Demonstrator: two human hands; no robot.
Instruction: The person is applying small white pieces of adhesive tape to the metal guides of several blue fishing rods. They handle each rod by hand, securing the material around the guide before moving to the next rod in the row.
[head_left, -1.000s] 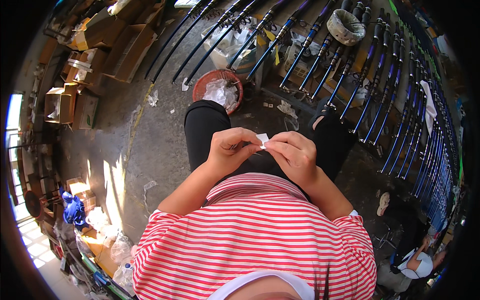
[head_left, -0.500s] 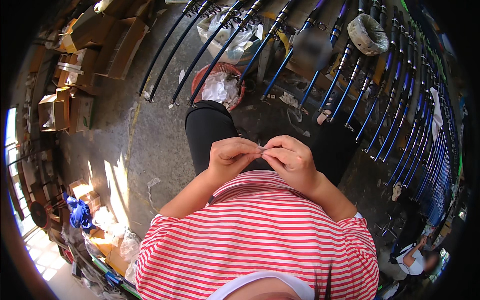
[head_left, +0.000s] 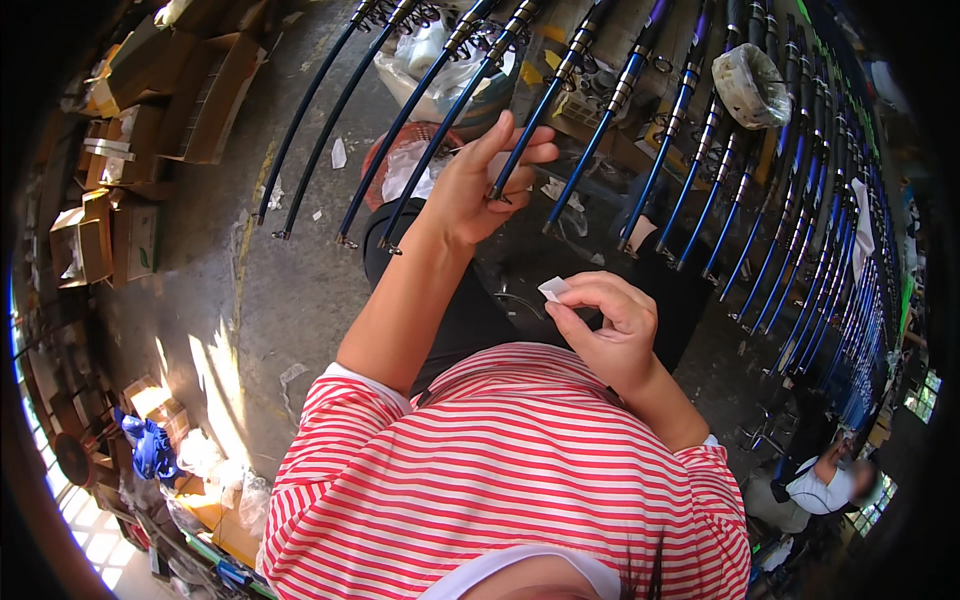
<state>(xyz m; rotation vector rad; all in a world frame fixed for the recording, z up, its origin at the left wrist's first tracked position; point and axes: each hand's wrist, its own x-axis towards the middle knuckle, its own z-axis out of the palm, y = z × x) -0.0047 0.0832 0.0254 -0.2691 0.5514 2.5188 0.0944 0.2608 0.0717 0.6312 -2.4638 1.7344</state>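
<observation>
slip [head_left: 553, 289]: small, white | right hand [head_left: 615, 320]: pinching it | left hand [head_left: 472, 195]: at rod [head_left: 546, 104], grip unclear

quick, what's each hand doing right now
Left hand: fingers parted at a blue rod; whether it grips cannot be told.
Right hand: closed, pinching a small white slip.

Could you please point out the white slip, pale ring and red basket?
White slip [head_left: 552, 289]: head view, its flat middle.
Pale ring [head_left: 736, 90]: head view, its outer side.
Red basket [head_left: 420, 132]: head view, its far wall.
</observation>
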